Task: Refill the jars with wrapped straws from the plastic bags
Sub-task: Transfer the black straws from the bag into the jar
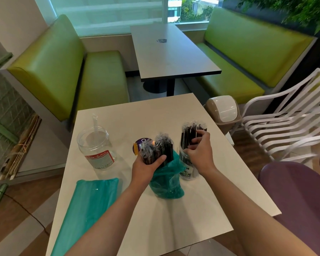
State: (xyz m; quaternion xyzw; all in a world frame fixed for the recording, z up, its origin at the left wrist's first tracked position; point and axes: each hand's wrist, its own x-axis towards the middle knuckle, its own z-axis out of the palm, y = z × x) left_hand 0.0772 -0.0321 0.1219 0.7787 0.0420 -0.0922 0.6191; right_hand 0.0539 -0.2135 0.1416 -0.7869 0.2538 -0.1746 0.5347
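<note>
On the white table (183, 209), my left hand (146, 167) grips a bundle of black wrapped straws (158, 147) standing out of a teal plastic bag (166, 183). My right hand (199, 146) holds a clump of black wrapped straws (190, 131) that stand in a clear jar (187, 170) with a green label. A second clear jar (97, 146) with a red label stands at the left and holds a single pale straw. Another teal plastic bag (89, 207) lies flat at the table's near left.
A purple jar lid (139, 145) lies behind the straw bundle. A beige swing-top bin (224, 111) and white chairs (288, 122) stand to the right, a purple seat (303, 196) nearer. Green benches (72, 74) and a grey table (172, 52) lie beyond.
</note>
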